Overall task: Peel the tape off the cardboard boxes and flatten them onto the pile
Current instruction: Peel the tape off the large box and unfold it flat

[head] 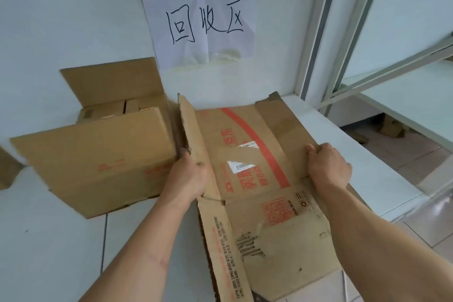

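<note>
A flattened cardboard box (247,154) with red print and a torn label lies on the white table in front of me. Its left side panel (191,130) stands up on edge. My left hand (188,174) grips that upright panel near its lower end. My right hand (328,167) presses down on the box's right edge, fingers curled over the fold. A strip of clear tape (245,152) crosses the middle of the top face. A lower panel (277,240) with a red square code hangs toward me.
An open cardboard box (98,162) stands to the left against the wall, flaps raised. A paper sign (203,22) with handwriting hangs on the wall behind. The white table (355,154) ends at the right. Metal shelving (392,76) stands beyond it.
</note>
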`<state>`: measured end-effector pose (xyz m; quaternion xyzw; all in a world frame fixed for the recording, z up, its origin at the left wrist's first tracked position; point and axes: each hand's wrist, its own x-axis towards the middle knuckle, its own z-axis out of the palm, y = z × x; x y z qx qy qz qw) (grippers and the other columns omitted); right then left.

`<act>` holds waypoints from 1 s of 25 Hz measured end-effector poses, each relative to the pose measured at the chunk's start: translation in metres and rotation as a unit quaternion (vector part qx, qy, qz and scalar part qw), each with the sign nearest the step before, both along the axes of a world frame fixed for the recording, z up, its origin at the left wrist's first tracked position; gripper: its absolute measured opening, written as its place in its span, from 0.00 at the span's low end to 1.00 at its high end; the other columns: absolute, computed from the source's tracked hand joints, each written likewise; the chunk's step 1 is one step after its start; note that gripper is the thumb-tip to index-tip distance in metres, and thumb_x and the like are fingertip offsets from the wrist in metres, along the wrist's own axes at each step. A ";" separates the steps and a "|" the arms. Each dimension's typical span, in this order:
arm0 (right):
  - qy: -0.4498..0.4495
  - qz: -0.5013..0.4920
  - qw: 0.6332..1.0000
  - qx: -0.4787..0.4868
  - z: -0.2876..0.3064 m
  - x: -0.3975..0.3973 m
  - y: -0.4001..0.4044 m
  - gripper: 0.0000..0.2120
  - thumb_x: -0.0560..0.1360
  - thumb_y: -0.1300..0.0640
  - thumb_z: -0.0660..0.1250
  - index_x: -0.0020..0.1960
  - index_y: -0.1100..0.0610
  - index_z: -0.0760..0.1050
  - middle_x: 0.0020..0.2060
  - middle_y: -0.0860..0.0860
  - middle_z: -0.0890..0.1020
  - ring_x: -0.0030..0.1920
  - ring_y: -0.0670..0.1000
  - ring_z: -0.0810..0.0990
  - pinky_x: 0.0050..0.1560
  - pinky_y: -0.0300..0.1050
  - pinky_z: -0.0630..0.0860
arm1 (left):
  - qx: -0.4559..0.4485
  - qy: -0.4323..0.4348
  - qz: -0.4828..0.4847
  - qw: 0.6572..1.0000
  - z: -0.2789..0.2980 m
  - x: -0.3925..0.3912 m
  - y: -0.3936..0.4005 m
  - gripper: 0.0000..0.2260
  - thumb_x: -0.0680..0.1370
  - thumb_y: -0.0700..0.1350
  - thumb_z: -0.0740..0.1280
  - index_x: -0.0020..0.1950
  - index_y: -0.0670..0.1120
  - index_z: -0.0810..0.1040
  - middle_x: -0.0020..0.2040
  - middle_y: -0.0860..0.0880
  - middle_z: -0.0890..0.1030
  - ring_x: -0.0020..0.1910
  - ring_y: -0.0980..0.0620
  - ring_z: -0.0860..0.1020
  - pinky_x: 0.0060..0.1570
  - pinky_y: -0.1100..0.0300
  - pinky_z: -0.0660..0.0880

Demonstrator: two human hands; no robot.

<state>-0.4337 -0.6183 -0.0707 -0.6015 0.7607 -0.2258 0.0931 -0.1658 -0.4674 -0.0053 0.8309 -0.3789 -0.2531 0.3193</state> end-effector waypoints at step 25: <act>0.148 0.313 0.936 0.061 -0.021 0.117 -0.010 0.37 0.76 0.29 0.44 0.78 0.47 0.56 0.80 0.51 0.51 0.79 0.52 0.43 0.77 0.57 0.44 | 0.142 -0.303 -0.068 0.940 -0.082 0.042 -0.050 0.26 0.82 0.57 0.48 0.77 0.46 0.59 0.80 0.47 0.51 0.78 0.42 0.46 0.74 0.41 0.47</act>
